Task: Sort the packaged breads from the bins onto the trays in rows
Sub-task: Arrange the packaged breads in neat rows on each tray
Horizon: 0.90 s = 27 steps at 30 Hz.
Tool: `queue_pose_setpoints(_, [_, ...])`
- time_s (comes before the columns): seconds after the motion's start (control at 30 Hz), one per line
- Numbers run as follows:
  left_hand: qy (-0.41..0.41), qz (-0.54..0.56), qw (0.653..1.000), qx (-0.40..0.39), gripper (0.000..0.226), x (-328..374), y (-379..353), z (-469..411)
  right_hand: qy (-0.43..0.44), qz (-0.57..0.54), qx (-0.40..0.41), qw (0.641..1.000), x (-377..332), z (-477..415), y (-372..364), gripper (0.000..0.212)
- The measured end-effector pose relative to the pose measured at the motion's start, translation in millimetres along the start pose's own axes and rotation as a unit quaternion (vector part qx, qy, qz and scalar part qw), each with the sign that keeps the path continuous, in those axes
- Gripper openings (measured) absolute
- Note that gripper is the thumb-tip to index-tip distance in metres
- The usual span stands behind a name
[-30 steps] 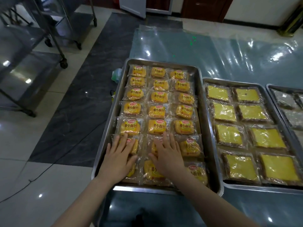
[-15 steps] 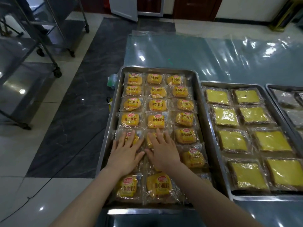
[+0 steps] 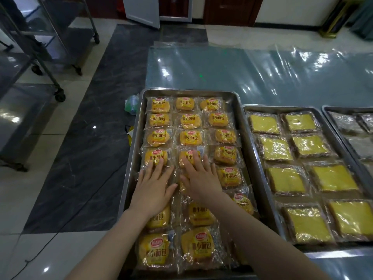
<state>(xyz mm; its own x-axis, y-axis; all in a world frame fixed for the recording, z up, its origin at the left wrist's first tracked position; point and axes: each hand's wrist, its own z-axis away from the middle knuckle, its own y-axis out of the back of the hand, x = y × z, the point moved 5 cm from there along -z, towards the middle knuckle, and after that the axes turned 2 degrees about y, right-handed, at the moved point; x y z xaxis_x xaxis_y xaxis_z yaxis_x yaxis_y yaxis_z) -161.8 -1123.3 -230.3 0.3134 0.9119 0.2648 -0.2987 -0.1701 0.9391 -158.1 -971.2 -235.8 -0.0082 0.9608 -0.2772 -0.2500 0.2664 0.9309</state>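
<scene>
Left tray [image 3: 130,158] sits on the near left edge of the film-covered table [image 3: 232,71], filled with small packaged breads [image 3: 190,137] in three columns, orange buns in clear wrappers with red logos. Far rows are straight, while near rows are looser and some packs are tilted or overlapping. Left hand [image 3: 154,188] lies flat and palm down on the left column about mid-tray, fingers straight and spread, fingertips touching the fourth-row pack, gripping nothing. Right hand [image 3: 201,178] is also flat and palm down on the middle column just beside it, fingers straight and spread over the fourth-row pack, holding nothing. Both hands and forearms cover several packs beneath, and the right forearm hides the tray's near right corner. Middle tray [image 3: 282,108] is just beside the left tray, rims touching or nearly so, and holds flat yellow square breads [image 3: 275,148] in two columns. Right tray [image 3: 347,107] is cut off at the frame edge and holds grey packs [image 3: 345,123] whose contents are unclear. A crumpled greenish bag [image 3: 131,103] is at the left tray's far left corner, off the table edge. Wheeled metal racks [image 3: 50,47] stand on the floor at left, well apart from the table. A thin cable [image 3: 40,253] runs across the floor tiles at near left.
</scene>
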Motion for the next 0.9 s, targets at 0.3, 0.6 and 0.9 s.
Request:
queue_pose_setpoints(0.3, [0.015, 0.013, 0.999, 0.029, 0.062, -7, 9, -21, -0.007, -0.001, 0.022, 1.0, 10, -4, 9, 0.061])
queue_pose_setpoints(0.6, [-0.014, 0.03, 0.999, 0.03, 0.063, 8, 6, -32, -0.082, 0.025, -0.004, 0.996, 96, 40, 9, 0.064])
queue_pose_setpoints(0.9, [-0.026, 0.029, 0.999, 0.028, 0.065, 9, 3, -25, -0.07, -0.026, 0.046, 0.996, 104, 28, 20, 0.066])
